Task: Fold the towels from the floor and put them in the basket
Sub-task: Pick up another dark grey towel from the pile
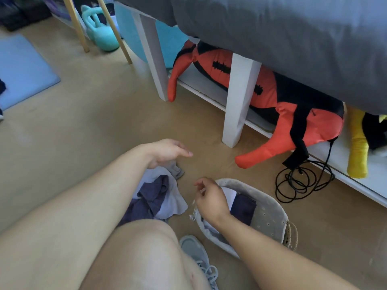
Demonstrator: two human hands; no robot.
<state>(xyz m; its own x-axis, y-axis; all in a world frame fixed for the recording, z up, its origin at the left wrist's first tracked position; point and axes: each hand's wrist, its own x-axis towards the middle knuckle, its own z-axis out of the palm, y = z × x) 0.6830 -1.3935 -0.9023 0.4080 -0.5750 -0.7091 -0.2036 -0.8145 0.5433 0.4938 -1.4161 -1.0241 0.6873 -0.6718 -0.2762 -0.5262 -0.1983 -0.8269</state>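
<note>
A loose pile of towels [159,197], dark blue, pale lavender and grey, lies on the floor in front of my knee. My left hand [167,152] hovers just above the pile's far end, fingers apart and holding nothing. To the right stands a pale woven basket [270,214] with a rope handle, holding folded white and dark blue towels [240,203]. My right hand [211,200] is over the basket's left rim, fingers loosely curled, with nothing visibly in it.
A white bed frame leg [240,97] and a grey duvet [282,38] stand behind. An orange and black plush [289,114] and a coiled black cable [301,181] lie near the basket. A blue mat [23,70] and teal kettlebell [100,32] sit far left. My grey shoe [196,256] is beside the basket.
</note>
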